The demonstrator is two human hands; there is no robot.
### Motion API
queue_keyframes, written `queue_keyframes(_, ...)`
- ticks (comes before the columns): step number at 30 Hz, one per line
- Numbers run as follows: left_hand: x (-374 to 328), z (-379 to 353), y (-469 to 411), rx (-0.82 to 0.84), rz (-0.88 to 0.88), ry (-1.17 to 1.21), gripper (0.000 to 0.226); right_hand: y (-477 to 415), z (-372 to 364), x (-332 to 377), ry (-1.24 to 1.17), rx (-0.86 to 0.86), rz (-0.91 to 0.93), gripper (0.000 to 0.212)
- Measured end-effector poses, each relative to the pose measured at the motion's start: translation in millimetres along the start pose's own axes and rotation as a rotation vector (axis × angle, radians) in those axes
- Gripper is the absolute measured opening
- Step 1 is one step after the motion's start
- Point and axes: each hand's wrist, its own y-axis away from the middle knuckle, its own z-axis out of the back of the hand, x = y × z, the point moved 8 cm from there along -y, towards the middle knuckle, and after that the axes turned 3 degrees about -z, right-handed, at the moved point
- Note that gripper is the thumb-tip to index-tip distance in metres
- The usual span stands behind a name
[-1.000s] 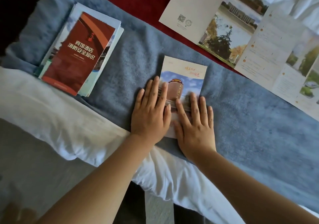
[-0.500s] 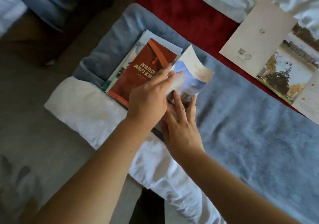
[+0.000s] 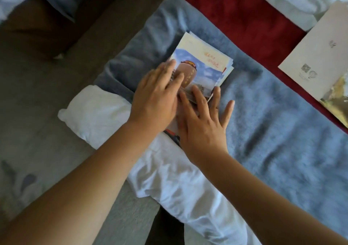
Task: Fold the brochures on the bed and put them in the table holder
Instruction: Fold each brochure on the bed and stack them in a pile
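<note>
A folded brochure (image 3: 203,63) with a blue sky and a reddish drum on its cover lies on top of a stack of folded brochures on the blue blanket (image 3: 273,124). My left hand (image 3: 156,97) lies flat on the cover's left part, fingers spread. My right hand (image 3: 203,124) rests flat at the stack's near right corner, fingers spread, partly on the blanket. The red brochure underneath shows only as a sliver near my right wrist. An unfolded brochure (image 3: 320,56) lies at the right edge on the red runner.
A white sheet (image 3: 169,169) folds over the bed's near edge. A dark red runner (image 3: 235,12) crosses the bed behind the blanket. Grey carpet (image 3: 37,131) and a brown piece of furniture (image 3: 32,24) lie to the left. No table holder is in view.
The sky-cover brochure was lifted from the blanket, carried left and laid on top of the red brochure stack. Both hands now press flat on it. The camera view shifted left.
</note>
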Motion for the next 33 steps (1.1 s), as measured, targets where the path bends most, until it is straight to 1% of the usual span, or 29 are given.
queue_keyframes(2, -7.0, -10.8, 11.0, -0.022, -0.012, 0.036, 0.047, -12.1, 8.8, -4.2, 0.001, -0.035, -0.023, 0.062)
queue_keyframes(3, -8.1, -15.8, 15.0, -0.022, -0.008, 0.05, 0.05, -20.5, 11.1, -7.8, -0.008, -0.024, -0.039, 0.064)
queue_keyframes(5, -7.6, -24.1, 20.1, -0.013, 0.006, 0.048, 0.054, -35.3, 8.7, -18.1, -0.012, 0.09, -0.07, 0.07)
queue_keyframes(7, -6.3, -28.2, 22.1, -0.025, 0.02, 0.026, 0.053, -43.8, 7.3, -23.2, 0.033, 0.201, -0.064, 0.077)
queue_keyframes(11, -4.7, -33.1, 19.7, -0.038, 0.036, 0.043, 0.054, -60.5, 13.6, -18.1, 0.13, 0.346, -0.05, 0.087)
queue_keyframes(14, -2.5, -40.5, 16.1, -0.004, 0.049, 0.03, 0.054, -77.6, 11.5, -19.5, 0.247, 0.46, -0.053, 0.091)
queue_keyframes(16, -1.9, -48.9, 14.9, 0.037, 0.058, 0.011, 0.057, -82.4, 2.5, -20.0, 0.252, 0.501, -0.051, 0.091)
queue_keyframes(19, -2.4, -58.5, 12.3, 0.081, 0.072, -0.02, 0.061, -84.3, -12.9, -23.5, 0.252, 0.488, -0.056, 0.085)
queue_keyframes(22, -3.2, -61.6, 12.0, 0.118, 0.078, -0.051, 0.064, -84.5, -18.0, -25.1, 0.198, 0.469, -0.061, 0.08)
queue_keyframes(26, -3.7, -51.3, 12.2, 0.086, 0.068, -0.078, 0.056, -86.3, -2.1, -32.8, 0.085, 0.452, -0.04, 0.085)
queue_keyframes(28, -6.6, -43.2, 14.9, 0.06, 0.067, -0.101, 0.052, -80.2, 12.8, -42.4, -0.049, 0.398, -0.03, 0.083)
queue_keyframes(30, -12.8, -39.1, 18.3, 0.079, 0.112, -0.12, 0.053, -63.6, 25.7, -57.5, -0.241, 0.32, 0.002, 0.07)
queue_keyframes(31, -12.6, -36.9, 20.5, 0.095, 0.152, -0.133, 0.054, -54.7, 27.9, -64.6, -0.292, 0.286, 0.018, 0.064)
queue_keyframes(33, -22.0, -34.4, 20.5, 0.109, 0.205, -0.155, 0.06, -31.4, 32.6, -96.9, -0.287, 0.225, 0.012, 0.065)
